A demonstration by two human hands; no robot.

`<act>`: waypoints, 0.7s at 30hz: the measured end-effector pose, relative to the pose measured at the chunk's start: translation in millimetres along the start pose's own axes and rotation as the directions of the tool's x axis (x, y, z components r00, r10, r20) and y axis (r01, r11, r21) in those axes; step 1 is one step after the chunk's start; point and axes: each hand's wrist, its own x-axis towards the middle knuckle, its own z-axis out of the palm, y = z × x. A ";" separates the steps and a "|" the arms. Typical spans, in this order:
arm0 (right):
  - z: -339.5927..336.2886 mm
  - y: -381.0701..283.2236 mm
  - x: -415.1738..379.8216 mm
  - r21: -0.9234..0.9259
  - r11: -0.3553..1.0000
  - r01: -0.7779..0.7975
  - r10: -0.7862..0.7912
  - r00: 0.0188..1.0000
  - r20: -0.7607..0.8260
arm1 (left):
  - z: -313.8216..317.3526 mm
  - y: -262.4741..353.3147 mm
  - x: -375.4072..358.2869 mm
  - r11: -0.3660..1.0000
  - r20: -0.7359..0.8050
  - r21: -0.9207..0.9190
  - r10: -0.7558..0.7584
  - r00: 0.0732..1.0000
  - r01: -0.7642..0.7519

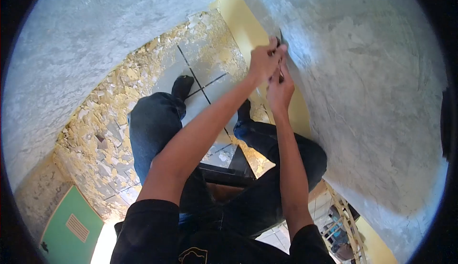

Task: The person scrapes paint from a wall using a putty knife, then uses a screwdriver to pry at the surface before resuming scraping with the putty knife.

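Both hands are close together at the wall on the right, where a yellow strip (243,23) meets the bare grey surface (362,73). My left hand (264,63) has its fingers closed round a small, thin tool (280,37), its dark tip against the wall. Just below and to the right, my right hand (280,90) is closed too, its fingers reaching up to the same tool. Most of the tool is hidden by the fingers, so its shape cannot be made out.
Yellow and white paint flakes (114,102) cover much of the tiled floor (191,73). My bent knees and dark-socked feet are below the hands. A green panel (71,230) stands at lower left, a wooden rack (346,223) at lower right.
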 end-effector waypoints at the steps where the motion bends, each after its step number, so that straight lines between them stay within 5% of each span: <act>1: -0.1 7.2 -6.1 -0.007 1.000 -0.015 0.015 1.000 -0.009 | 1.0 2.2 -2.2 1.000 -0.017 -0.024 -0.011 1.000 0.011; 3: 3.3 18.5 -6.2 -0.168 0.948 0.270 -0.287 0.954 -0.084 | 9.1 2.2 -7.6 0.997 -0.080 -0.063 0.035 0.996 -0.040; 6: 2.6 26.5 -9.2 -0.049 0.963 0.265 -0.270 0.955 -0.121 | 17.2 -6.4 -10.4 0.982 -0.146 -0.045 0.175 0.974 -0.183; 7: 7.7 26.0 -2.4 -0.078 0.913 0.401 -0.408 0.898 -0.166 | 12.2 -4.0 -8.1 0.976 -0.154 -0.014 0.211 0.965 -0.216; 8: 10.1 28.0 3.4 -0.079 0.917 0.390 -0.398 0.903 -0.160 | 4.8 -4.3 -4.0 0.979 -0.152 -0.014 0.198 0.968 -0.203; 10: 4.5 11.0 5.2 -0.138 0.984 0.109 -0.107 0.994 0.021 | -3.0 -5.0 8.8 0.990 0.027 -0.130 -0.048 0.998 0.051; 12: 1.7 18.0 -1.3 -0.187 0.963 0.194 -0.199 0.980 -0.009 | 6.2 -3.3 -1.7 0.996 -0.011 -0.084 -0.019 1.000 0.018; 14: 6.4 47.6 -1.6 -0.110 0.883 0.456 -0.467 0.874 -0.132 | 18.4 -13.5 -10.5 0.985 -0.149 -0.026 0.165 0.975 -0.171; 15: 4.5 40.4 -6.7 0.013 0.951 0.310 -0.308 0.947 -0.095 | 17.0 -8.2 -11.0 0.941 -0.247 0.031 0.334 0.910 -0.337; 16: 8.4 40.6 1.0 0.017 0.950 0.313 -0.310 0.946 -0.090 | 10.0 -5.8 -5.9 0.941 -0.252 0.036 0.335 0.908 -0.337; 18: 12.4 47.3 15.9 -0.177 0.926 0.332 -0.350 0.934 -0.079 | -7.3 -0.5 0.2 1.000 0.015 -0.005 0.012 1.000 -0.011; 20: 14.5 40.1 16.9 -0.124 0.949 0.290 -0.301 0.950 -0.084 | -3.8 -13.5 7.4 0.998 0.098 -0.067 -0.009 0.995 0.015; 21: 12.8 32.6 16.5 -0.072 0.960 0.270 -0.275 0.959 -0.068 | 0.8 -14.2 6.0 0.999 0.016 -0.048 0.016 1.000 -0.015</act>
